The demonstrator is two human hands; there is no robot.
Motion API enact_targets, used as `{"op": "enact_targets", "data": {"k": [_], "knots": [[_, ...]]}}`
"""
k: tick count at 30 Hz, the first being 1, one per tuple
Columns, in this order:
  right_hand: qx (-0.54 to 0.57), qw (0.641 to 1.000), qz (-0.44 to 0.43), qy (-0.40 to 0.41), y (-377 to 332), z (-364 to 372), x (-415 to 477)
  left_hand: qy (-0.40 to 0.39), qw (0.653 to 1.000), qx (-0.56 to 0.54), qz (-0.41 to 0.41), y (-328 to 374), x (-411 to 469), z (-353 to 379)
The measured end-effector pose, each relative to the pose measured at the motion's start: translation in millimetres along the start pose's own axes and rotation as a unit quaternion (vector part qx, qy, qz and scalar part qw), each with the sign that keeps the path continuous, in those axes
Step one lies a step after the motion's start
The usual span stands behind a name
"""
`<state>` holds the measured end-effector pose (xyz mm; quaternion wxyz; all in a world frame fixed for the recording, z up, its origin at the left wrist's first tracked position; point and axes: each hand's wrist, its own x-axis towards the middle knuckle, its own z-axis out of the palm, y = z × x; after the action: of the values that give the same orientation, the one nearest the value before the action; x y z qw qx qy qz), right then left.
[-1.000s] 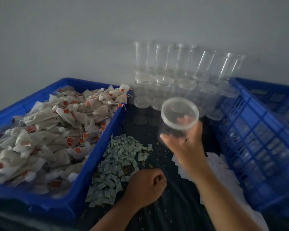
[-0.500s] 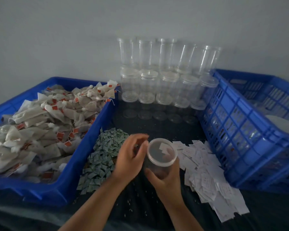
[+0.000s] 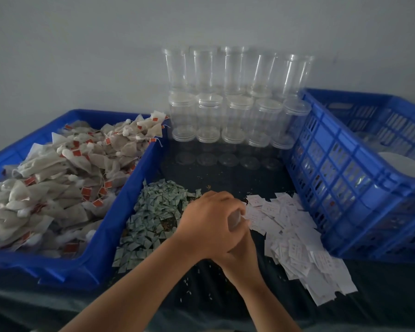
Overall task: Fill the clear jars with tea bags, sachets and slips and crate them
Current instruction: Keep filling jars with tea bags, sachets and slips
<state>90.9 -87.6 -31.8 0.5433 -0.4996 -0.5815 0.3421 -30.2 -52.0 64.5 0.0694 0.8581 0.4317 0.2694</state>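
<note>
A clear jar (image 3: 235,218) stands on the dark cloth between the two piles, almost wholly hidden by my hands. My left hand (image 3: 209,221) lies over its top, fingers wrapped around the lid. Beneath it, my right hand (image 3: 240,252) grips the jar's body. A heap of tea bags (image 3: 58,178) with orange tags fills the blue tray (image 3: 120,212) at the left. Small green sachets (image 3: 151,216) lie piled beside that tray. White paper slips (image 3: 295,238) spread out to the right of my hands.
Stacked clear jars with lids (image 3: 235,109) stand in rows against the grey wall. A slotted blue crate (image 3: 359,188) sits at the right, with white shapes (image 3: 398,164) inside. Loose crumbs dot the dark cloth (image 3: 225,303).
The jar came down from the stack to the cloth in my right hand. My left hand rose from the sachets and now covers the jar's top.
</note>
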Motion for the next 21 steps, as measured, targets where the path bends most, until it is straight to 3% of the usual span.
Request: {"op": "enact_targets", "data": {"k": [5,10,12,15,19,21], "knots": [[-0.143,0.988,-0.008,0.058,-3.8,7.0,-0.6,-0.01,0.988,0.099,-0.12,12.4,2.7,0.1],[-0.086,0.994,0.012,0.064,-3.5,7.5,-1.8,-0.205,0.95,0.166,-0.165,12.0,-6.4,-26.3],[-0.042,0.997,0.02,0.063,-6.1,3.5,-3.1,-0.247,0.939,0.184,-0.154,6.1,-9.2,-41.3],[-0.01,0.999,0.029,0.043,-8.2,1.0,-4.8,-0.215,0.953,0.176,-0.122,-1.8,-9.2,-52.9],[0.0,1.0,-0.002,0.018,-8.6,1.0,-7.0,-0.213,0.977,0.024,0.007,-10.4,-5.3,-60.6],[-0.001,1.0,-0.005,0.016,-7.2,2.0,-6.9,-0.196,0.98,0.022,0.039,-16.5,-3.9,-63.7]]}}
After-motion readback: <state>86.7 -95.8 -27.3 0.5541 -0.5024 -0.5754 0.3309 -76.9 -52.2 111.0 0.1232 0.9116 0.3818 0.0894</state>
